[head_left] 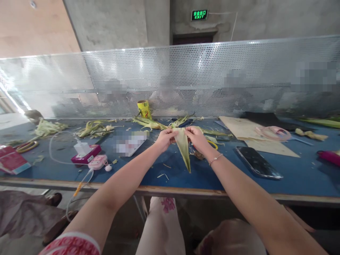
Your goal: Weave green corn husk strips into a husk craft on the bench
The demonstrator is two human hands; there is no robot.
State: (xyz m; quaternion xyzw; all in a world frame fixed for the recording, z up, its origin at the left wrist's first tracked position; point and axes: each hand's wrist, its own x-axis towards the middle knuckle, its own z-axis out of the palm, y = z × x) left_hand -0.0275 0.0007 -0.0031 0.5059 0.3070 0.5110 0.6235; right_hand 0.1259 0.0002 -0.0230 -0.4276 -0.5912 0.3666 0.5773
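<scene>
Between my two hands hangs a pale green corn husk (182, 144), its wide end up and its narrow tip pointing down over the blue table. My left hand (166, 139) pinches its left upper edge. On the opposite upper edge, my right hand (197, 139) is closed with thumb and fingers. Just behind the hands lie more husk strips (151, 123). A yellow ring (213, 144) and a small brown clump (198, 155) show close to my right hand, partly hidden by it.
A phone (259, 162) lies at right, below brown cardboard (244, 129). At left are a purple power strip (86, 154) with white cables, a pink charger (97, 162) and husk piles (95, 128). A yellow can (144, 109) stands before the perforated metal screen (186, 71).
</scene>
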